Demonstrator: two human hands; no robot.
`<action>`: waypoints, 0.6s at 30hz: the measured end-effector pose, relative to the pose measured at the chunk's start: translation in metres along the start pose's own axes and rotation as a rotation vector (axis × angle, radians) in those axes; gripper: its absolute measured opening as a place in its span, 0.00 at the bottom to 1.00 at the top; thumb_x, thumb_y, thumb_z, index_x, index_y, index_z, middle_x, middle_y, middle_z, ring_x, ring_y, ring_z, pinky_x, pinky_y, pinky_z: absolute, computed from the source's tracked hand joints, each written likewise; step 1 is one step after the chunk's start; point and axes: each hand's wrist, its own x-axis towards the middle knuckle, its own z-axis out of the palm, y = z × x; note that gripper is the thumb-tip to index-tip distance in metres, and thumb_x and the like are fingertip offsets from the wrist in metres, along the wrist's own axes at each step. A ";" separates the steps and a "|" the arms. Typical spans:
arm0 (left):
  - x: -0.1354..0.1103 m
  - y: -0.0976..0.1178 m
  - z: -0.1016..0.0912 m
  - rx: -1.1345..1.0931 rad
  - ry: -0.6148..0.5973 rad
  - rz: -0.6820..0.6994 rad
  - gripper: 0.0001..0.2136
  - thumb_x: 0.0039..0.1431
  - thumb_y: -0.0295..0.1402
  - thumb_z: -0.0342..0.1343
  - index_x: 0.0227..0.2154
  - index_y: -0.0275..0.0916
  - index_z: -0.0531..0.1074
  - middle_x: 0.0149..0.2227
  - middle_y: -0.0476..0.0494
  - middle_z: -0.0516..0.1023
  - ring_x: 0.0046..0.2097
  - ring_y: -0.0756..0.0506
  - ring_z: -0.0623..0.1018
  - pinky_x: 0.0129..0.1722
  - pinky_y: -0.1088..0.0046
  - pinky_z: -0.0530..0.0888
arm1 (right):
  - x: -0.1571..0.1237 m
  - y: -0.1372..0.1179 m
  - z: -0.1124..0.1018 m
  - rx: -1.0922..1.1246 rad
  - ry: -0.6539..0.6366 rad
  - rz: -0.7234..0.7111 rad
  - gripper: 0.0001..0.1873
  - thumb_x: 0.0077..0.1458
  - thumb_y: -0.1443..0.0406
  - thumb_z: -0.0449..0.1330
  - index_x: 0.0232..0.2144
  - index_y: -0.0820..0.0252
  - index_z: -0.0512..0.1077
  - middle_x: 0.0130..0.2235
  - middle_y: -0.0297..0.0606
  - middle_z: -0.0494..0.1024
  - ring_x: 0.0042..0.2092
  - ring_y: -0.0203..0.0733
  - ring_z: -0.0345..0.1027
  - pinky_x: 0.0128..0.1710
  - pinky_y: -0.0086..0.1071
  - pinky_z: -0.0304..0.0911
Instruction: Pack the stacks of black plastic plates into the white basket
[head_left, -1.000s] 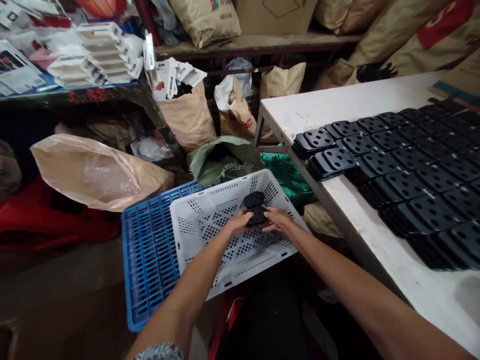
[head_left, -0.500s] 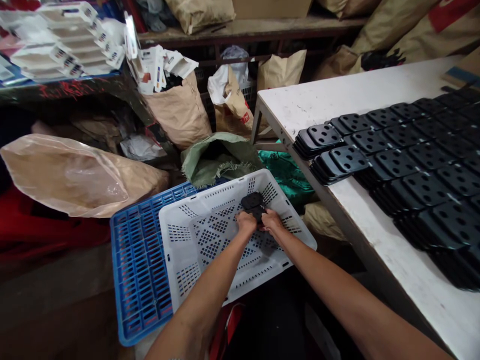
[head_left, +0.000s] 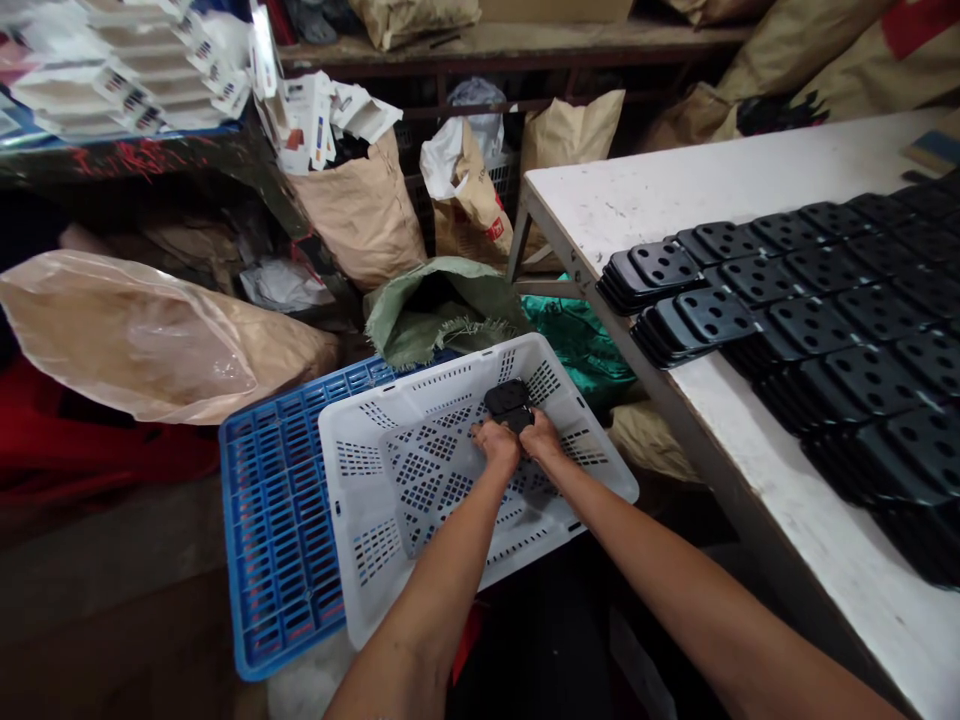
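Inside a white slotted plastic crate [head_left: 375, 420], at its far right end, lie black plates with holes [head_left: 508, 397], hinged or joined in the middle as far as I can see. My left hand [head_left: 496, 440] is closed on their near left side. My right hand [head_left: 540, 436] grips the near right side, its fingers curled. Both hands are low in the crate, close together, and the fingertips are partly hidden. Similar black plates with round holes [head_left: 720, 312] lie in overlapping rows on the white table [head_left: 592, 210] to my right.
The crate rests on a blue slotted pallet [head_left: 281, 530]. Beyond it stand an open green woven sack [head_left: 442, 310] and a green bag [head_left: 581, 340]. A large open paper sack [head_left: 277, 350] lies at the left. White cartons [head_left: 150, 70] are stacked at the upper left.
Both hands stay on the black plates in the crate. My left hand has shifted slightly right, nearer my right hand. The camera view has moved a little.
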 end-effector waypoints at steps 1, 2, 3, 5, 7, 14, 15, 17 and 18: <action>0.000 0.000 0.001 -0.006 0.002 -0.003 0.15 0.63 0.36 0.57 0.50 0.36 0.71 0.55 0.38 0.71 0.54 0.40 0.73 0.52 0.56 0.73 | -0.002 -0.001 -0.001 -0.010 0.011 0.014 0.20 0.64 0.58 0.57 0.55 0.59 0.68 0.54 0.46 0.73 0.50 0.47 0.71 0.50 0.45 0.68; 0.001 0.000 0.001 -0.011 0.004 -0.007 0.15 0.63 0.36 0.57 0.50 0.36 0.71 0.55 0.38 0.71 0.54 0.40 0.73 0.52 0.56 0.73 | -0.004 -0.003 -0.002 -0.019 0.022 0.027 0.21 0.63 0.58 0.58 0.56 0.60 0.67 0.54 0.47 0.73 0.50 0.47 0.72 0.50 0.44 0.68; 0.001 0.000 0.002 -0.015 0.005 -0.011 0.15 0.63 0.36 0.57 0.50 0.37 0.71 0.55 0.38 0.71 0.54 0.40 0.73 0.52 0.56 0.73 | -0.005 -0.005 -0.003 -0.030 0.030 0.036 0.23 0.62 0.59 0.58 0.57 0.60 0.66 0.54 0.48 0.74 0.51 0.48 0.72 0.50 0.43 0.68; 0.001 0.001 0.002 -0.019 0.008 -0.021 0.16 0.63 0.36 0.57 0.51 0.36 0.70 0.55 0.38 0.71 0.54 0.40 0.73 0.52 0.55 0.73 | -0.008 -0.008 -0.004 -0.051 0.039 0.042 0.26 0.60 0.63 0.59 0.59 0.61 0.65 0.54 0.49 0.76 0.52 0.51 0.72 0.49 0.39 0.68; 0.000 0.002 0.002 -0.018 0.011 -0.030 0.16 0.63 0.36 0.57 0.51 0.36 0.70 0.55 0.38 0.70 0.54 0.40 0.73 0.52 0.55 0.73 | -0.010 -0.009 -0.007 -0.077 0.035 0.042 0.28 0.57 0.65 0.60 0.60 0.60 0.65 0.52 0.47 0.78 0.52 0.52 0.72 0.48 0.35 0.67; 0.001 0.002 0.003 -0.001 0.012 -0.037 0.15 0.63 0.37 0.57 0.49 0.36 0.71 0.55 0.38 0.71 0.54 0.40 0.73 0.52 0.56 0.72 | -0.031 0.012 -0.020 -0.201 -0.097 -0.009 0.16 0.63 0.60 0.58 0.52 0.60 0.70 0.50 0.43 0.76 0.48 0.45 0.72 0.49 0.45 0.68; 0.001 0.002 0.004 0.003 0.009 -0.035 0.15 0.63 0.37 0.57 0.49 0.36 0.71 0.55 0.38 0.71 0.54 0.40 0.73 0.52 0.56 0.72 | -0.035 0.017 -0.019 -0.212 -0.131 -0.025 0.15 0.63 0.60 0.59 0.50 0.60 0.71 0.50 0.42 0.76 0.47 0.44 0.72 0.48 0.45 0.69; 0.002 0.001 0.004 0.014 0.004 -0.035 0.15 0.63 0.37 0.57 0.49 0.36 0.71 0.55 0.38 0.71 0.54 0.40 0.73 0.52 0.56 0.72 | -0.040 0.024 -0.016 -0.209 -0.190 -0.068 0.12 0.63 0.61 0.60 0.46 0.61 0.73 0.48 0.41 0.76 0.47 0.43 0.73 0.47 0.42 0.70; 0.003 0.001 0.004 0.020 0.001 -0.034 0.15 0.63 0.37 0.57 0.49 0.36 0.71 0.55 0.38 0.71 0.54 0.40 0.73 0.52 0.56 0.73 | -0.041 0.026 -0.013 -0.196 -0.205 -0.095 0.12 0.62 0.61 0.60 0.46 0.61 0.73 0.48 0.41 0.76 0.46 0.43 0.73 0.46 0.41 0.70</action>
